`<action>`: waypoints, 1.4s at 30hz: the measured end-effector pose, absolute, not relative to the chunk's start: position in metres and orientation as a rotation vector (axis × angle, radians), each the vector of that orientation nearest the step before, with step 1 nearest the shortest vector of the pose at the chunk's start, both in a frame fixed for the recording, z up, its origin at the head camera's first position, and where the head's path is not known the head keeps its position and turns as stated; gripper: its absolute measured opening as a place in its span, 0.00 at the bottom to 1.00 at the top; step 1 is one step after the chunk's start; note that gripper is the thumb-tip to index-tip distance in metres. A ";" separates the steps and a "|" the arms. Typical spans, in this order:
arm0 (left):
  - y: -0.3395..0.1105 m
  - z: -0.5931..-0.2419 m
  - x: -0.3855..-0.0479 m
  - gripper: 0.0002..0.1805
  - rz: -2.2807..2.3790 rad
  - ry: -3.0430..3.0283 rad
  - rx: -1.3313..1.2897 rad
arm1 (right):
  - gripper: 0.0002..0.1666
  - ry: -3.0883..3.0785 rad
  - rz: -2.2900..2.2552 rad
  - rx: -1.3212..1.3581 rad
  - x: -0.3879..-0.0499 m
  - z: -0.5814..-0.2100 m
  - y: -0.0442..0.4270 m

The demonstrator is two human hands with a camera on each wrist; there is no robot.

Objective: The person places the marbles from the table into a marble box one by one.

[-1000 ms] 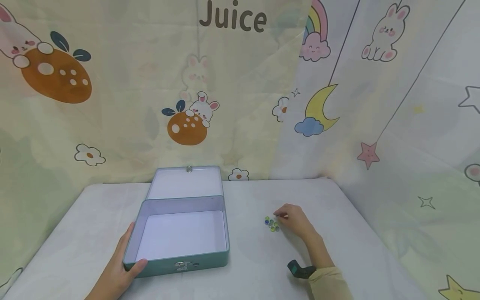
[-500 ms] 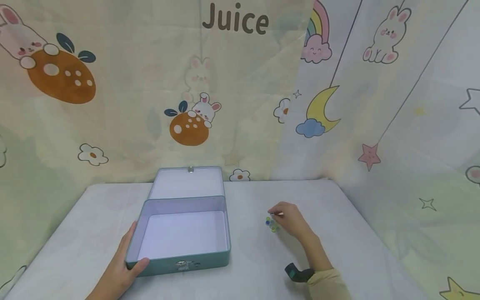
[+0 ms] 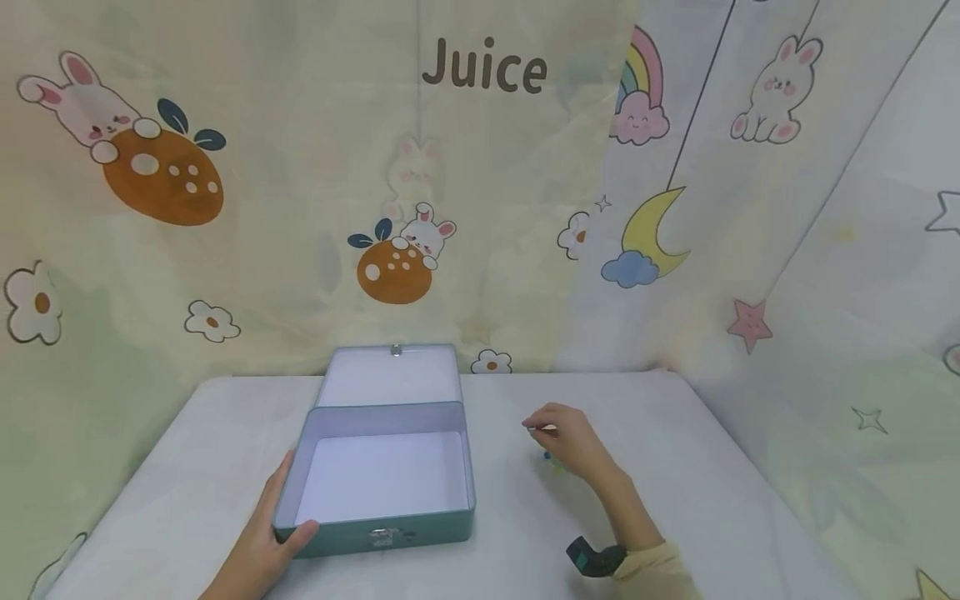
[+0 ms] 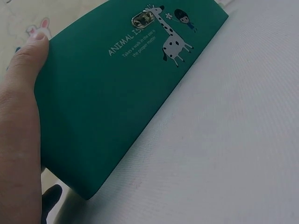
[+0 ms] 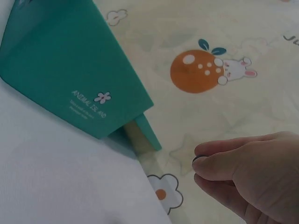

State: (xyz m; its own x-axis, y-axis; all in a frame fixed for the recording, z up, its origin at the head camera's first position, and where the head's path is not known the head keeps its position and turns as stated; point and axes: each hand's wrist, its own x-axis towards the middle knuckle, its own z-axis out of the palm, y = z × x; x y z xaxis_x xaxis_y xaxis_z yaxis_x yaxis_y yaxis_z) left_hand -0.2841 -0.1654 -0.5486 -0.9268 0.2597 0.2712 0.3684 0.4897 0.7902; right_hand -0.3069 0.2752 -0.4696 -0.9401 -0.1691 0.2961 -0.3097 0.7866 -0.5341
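Observation:
A green tin box [image 3: 381,475] stands with its lid [image 3: 390,377] tilted back, its pale interior bare. My left hand [image 3: 258,533] grips the box's front left corner, thumb on the front wall; the left wrist view shows that thumb [image 4: 28,60] against the green side [image 4: 103,93]. My right hand [image 3: 573,442], right of the box, pinches a small dark marble [image 3: 531,428] between thumb and fingertips. In the right wrist view only the marble's edge [image 5: 198,158] shows at the fingertips. Below the hand lie a blue marble [image 3: 547,455] and a greenish one [image 3: 558,468], partly hidden.
A white cloth covers the table [image 3: 510,517]. Behind it hangs a patterned curtain [image 3: 285,167] with rabbits, flowers and the word Juice. A dark band with a small device [image 3: 595,557] is on my right wrist.
My right hand has lifted a marble and moved left, now covering much of the group of marbles. My left hand keeps its grip on the box. The head view has shifted slightly.

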 end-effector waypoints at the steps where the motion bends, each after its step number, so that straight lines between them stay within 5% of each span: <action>1: -0.164 -0.549 -0.284 0.51 -1.427 -2.612 -0.554 | 0.10 -2.747 0.877 0.397 -0.307 -0.468 0.272; 22: -0.167 -0.549 -0.289 0.53 -1.317 -2.652 -0.520 | 0.11 -2.891 0.159 1.290 -0.330 -0.442 0.153; 42: -0.163 -0.548 -0.286 0.53 -1.279 -2.688 -0.491 | 0.10 -2.826 -0.375 1.632 -0.351 -0.446 0.101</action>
